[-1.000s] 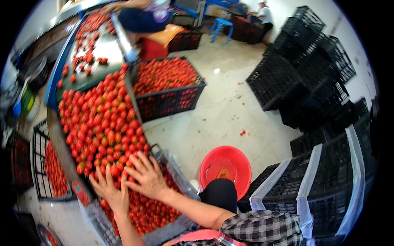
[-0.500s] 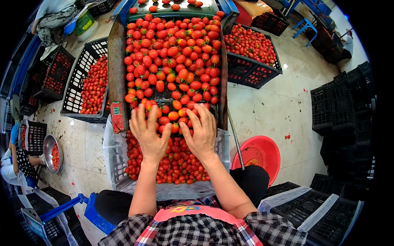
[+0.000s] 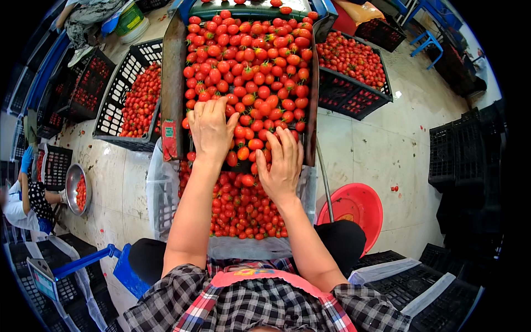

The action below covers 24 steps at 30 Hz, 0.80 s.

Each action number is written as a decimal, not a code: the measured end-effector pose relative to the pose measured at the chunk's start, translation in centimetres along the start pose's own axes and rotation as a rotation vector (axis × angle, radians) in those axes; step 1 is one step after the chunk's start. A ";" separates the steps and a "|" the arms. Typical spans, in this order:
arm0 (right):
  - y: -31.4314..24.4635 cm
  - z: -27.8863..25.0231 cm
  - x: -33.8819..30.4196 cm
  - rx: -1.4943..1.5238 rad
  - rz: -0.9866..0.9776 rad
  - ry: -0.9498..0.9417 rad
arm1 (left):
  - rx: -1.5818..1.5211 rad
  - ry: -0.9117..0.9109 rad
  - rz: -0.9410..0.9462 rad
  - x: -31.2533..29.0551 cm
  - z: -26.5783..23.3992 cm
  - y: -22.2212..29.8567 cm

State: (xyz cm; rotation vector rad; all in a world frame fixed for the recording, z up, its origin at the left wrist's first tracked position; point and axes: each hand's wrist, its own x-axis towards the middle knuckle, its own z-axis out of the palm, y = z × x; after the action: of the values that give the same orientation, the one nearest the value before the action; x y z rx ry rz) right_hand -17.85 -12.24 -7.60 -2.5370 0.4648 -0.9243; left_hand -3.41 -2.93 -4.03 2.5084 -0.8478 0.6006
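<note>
Small red oval tomatoes (image 3: 254, 72), some with green stems, cover a sloping metal chute (image 3: 173, 83) in front of me. My left hand (image 3: 212, 130) lies on its left half, knuckles up, fingers bent over the tomatoes and thumb apart. My right hand (image 3: 283, 166) is nearer to me at the lower right of the chute, with fingers spread over the tomatoes there. Neither hand shows a tomato gripped, though the left fingertips are partly hidden. Under the chute's lower end stands a crate with a white liner (image 3: 160, 193), filled with more tomatoes (image 3: 243, 210).
Black crates of tomatoes flank the chute, one left (image 3: 102, 119) and one right (image 3: 354, 105). A red basin (image 3: 373, 213) and a metal pole (image 3: 327, 191) are by my right knee. Stacked black crates (image 3: 453, 149) stand far right. Another person (image 3: 19, 205) sits left beside a steel bowl (image 3: 72, 191).
My left hand has gone farther up the chute, while my right hand stays near its lower end. Tomatoes around the hands have shifted. The whole view has swung slightly.
</note>
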 end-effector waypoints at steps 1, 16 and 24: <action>0.1 0.0 0.3 -0.010 -0.007 0.015 | -0.045 0.046 0.054 0.1 -0.2 -0.3; 0.1 0.6 0.1 0.045 0.065 0.100 | -0.298 -0.003 -0.101 -1.9 -2.0 -3.1; 0.1 0.6 0.0 0.015 0.025 0.008 | -0.184 -0.033 0.004 -6.2 1.0 1.1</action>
State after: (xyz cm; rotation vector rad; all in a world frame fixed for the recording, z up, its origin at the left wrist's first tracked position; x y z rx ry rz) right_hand -17.54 -12.18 -8.06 -2.5090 0.4885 -0.9265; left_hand -8.35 -1.38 -7.75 2.3566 -0.8781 0.4608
